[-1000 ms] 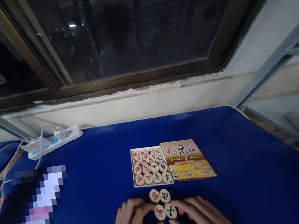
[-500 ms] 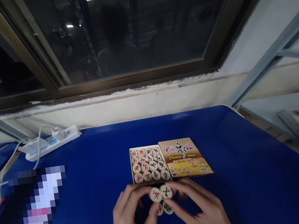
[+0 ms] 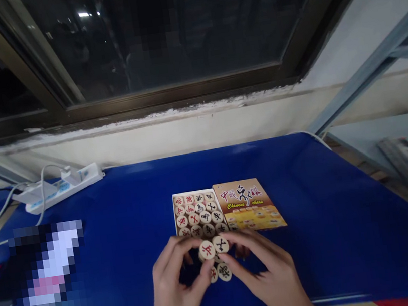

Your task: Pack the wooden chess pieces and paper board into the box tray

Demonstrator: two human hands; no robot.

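Note:
My left hand (image 3: 177,283) and my right hand (image 3: 268,273) meet over the near part of a blue table (image 3: 330,216). Together they pinch two round wooden chess pieces (image 3: 214,248), held side by side a little above the table. Two more pieces (image 3: 220,273) lie on the table just under them, between my thumbs. Right behind my fingers stands an open white box (image 3: 198,213) packed with several pieces marked in red and black. Its printed lid (image 3: 248,205) lies flat against the box's right side.
A white power strip (image 3: 62,185) with plugged cables sits at the back left. A blurred object (image 3: 48,271) lies at the left of the table. A window sill and dark window run behind. A metal frame (image 3: 368,79) rises at the right.
My hands closed on the two nearer pieces, lifted them and carried them forward toward the box; the other two pieces now lie beneath them. The view tilted down slightly.

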